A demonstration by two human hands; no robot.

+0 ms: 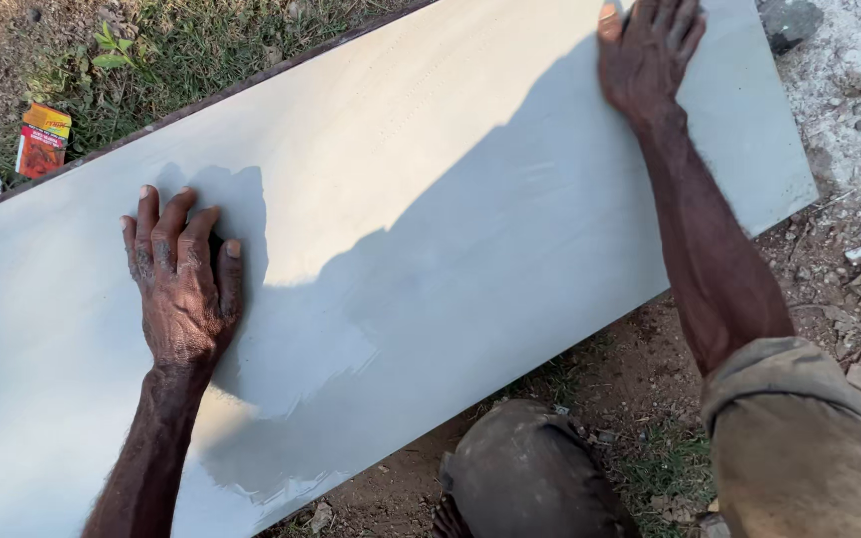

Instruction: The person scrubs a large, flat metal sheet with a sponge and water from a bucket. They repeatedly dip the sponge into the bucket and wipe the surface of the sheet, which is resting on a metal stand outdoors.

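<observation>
Both your hands lie flat, fingers spread, gripping nothing: left hand (183,289) at 9 o'clock on the pale grey slab (430,199), right hand (647,55) at 1 o'clock by its far edge. Slab lies on dirt. Likely steadying or wiping; next needs even pressure.

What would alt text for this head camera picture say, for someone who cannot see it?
Two bare hands press flat on a large pale grey slab lying on dirt and grass: the left hand near its middle, the right hand at its far edge. A wet patch darkens the slab, and a small red and yellow packet lies in the grass.
</observation>
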